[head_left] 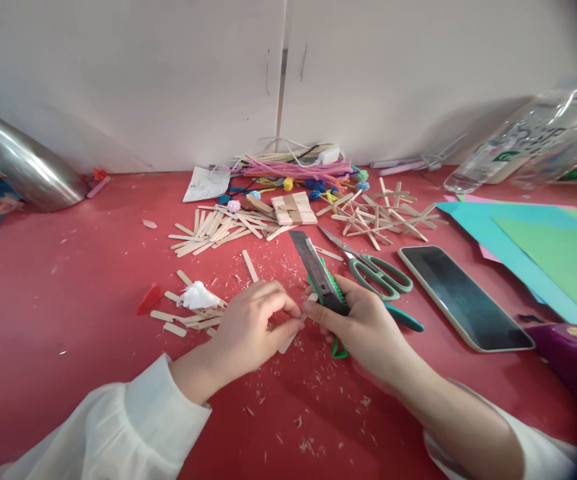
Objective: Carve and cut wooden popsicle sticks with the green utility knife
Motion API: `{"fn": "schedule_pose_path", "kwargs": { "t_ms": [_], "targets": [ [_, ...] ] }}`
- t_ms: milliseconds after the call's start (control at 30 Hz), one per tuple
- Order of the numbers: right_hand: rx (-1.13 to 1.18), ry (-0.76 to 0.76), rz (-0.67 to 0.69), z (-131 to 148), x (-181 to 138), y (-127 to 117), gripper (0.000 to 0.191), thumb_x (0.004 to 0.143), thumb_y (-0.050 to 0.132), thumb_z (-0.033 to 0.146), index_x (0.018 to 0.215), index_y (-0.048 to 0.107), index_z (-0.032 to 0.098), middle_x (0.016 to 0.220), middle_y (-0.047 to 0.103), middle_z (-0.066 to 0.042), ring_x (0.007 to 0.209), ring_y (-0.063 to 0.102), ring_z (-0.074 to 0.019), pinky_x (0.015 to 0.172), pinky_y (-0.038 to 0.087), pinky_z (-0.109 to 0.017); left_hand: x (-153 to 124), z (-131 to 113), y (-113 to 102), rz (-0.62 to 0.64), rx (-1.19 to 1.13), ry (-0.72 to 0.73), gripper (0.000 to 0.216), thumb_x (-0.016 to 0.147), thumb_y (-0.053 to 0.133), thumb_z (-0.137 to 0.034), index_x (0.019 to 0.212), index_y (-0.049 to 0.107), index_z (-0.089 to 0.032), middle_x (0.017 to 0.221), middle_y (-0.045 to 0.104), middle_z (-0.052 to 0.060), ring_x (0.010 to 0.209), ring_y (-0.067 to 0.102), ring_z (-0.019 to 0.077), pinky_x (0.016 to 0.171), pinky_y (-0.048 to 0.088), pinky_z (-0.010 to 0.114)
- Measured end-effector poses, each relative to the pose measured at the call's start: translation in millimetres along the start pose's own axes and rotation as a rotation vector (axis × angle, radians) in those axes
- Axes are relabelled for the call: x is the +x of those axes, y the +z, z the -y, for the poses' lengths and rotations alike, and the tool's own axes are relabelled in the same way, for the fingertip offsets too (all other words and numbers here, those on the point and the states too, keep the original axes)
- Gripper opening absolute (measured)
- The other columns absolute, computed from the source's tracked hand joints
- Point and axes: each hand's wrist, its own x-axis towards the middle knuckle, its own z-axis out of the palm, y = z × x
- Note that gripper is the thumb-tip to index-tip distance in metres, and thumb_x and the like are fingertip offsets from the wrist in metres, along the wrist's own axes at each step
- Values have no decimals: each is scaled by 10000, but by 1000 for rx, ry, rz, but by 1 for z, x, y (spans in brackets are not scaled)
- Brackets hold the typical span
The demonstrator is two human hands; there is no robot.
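My left hand (251, 327) is closed in a pinch on a small wooden craft stick piece (288, 341), held low over the red table (78, 320). My right hand (363, 327) grips a green utility knife (318, 273), its grey blade end pointing up and away; the thumb tip meets the left fingers at the stick. Wood shavings lie scattered under and in front of both hands.
Green-handled scissors (376, 272) and a phone (463, 297) lie right of the knife. Loose sticks (218, 230), a glued stick panel (293, 208), crossed sticks (383, 217), pipe cleaners (293, 168), coloured paper (548, 253), a metal vessel (18, 167), white tissue (197, 295).
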Motion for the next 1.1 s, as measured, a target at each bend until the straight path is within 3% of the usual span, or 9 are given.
{"fn": "schedule_pose_path", "kwargs": {
  "t_ms": [133, 400, 600, 700, 867, 967, 1100],
  "targets": [
    [-28, -12, -7, 3, -2, 2, 218, 720, 587, 380, 715, 452, 209, 489, 421, 87, 429, 413, -87, 406, 338, -231, 1, 0, 2, -31, 57, -2, 126, 806, 515, -171, 680, 521, -174, 711, 556, 10, 736, 514, 150, 665, 411, 283],
    [3, -21, -33, 0, 3, -1, 186, 703, 604, 335, 714, 474, 202, 483, 456, 80, 435, 429, -89, 414, 350, -226, -1, -10, -1, 35, 72, 112, 141, 841, 363, -149, 716, 422, -177, 730, 486, 27, 693, 453, 146, 633, 387, 279],
    [19, 2, 70, 0, 5, -2, 220, 687, 629, 343, 735, 465, 204, 482, 442, 88, 422, 439, -89, 407, 355, -223, 2, -2, -7, 20, -25, -161, 311, 875, 376, -291, 585, 341, -184, 575, 397, -23, 574, 426, 115, 536, 356, 249],
    [-43, -19, 83, 1, 4, -1, 212, 703, 611, 356, 734, 462, 208, 496, 433, 84, 430, 433, -89, 403, 354, -222, 1, 3, -4, 100, -232, -250, 104, 829, 487, -284, 806, 491, -183, 710, 537, -10, 650, 513, 116, 581, 413, 244],
    [-187, -103, 80, 4, 2, 0, 181, 732, 578, 360, 775, 511, 196, 551, 441, 63, 481, 438, -95, 441, 361, -233, 0, 5, 2, 164, -413, -297, 292, 800, 504, -201, 1088, 453, -192, 725, 548, -21, 647, 535, 106, 599, 442, 236],
    [-152, -125, 34, 3, 3, -2, 247, 748, 565, 374, 919, 512, 204, 601, 462, 58, 478, 450, -97, 447, 383, -239, 1, 8, 2, 135, -430, -330, 305, 802, 488, -193, 1106, 463, -193, 675, 532, -32, 613, 533, 102, 589, 443, 237],
    [-97, -187, -3, 3, 3, -11, 396, 792, 519, 346, 1160, 423, 235, 744, 550, 22, 478, 465, -93, 468, 425, -250, 2, 13, -1, 123, -488, -398, 156, 849, 425, -287, 959, 473, -188, 606, 529, -42, 512, 546, 99, 499, 430, 221]
  ]
}}
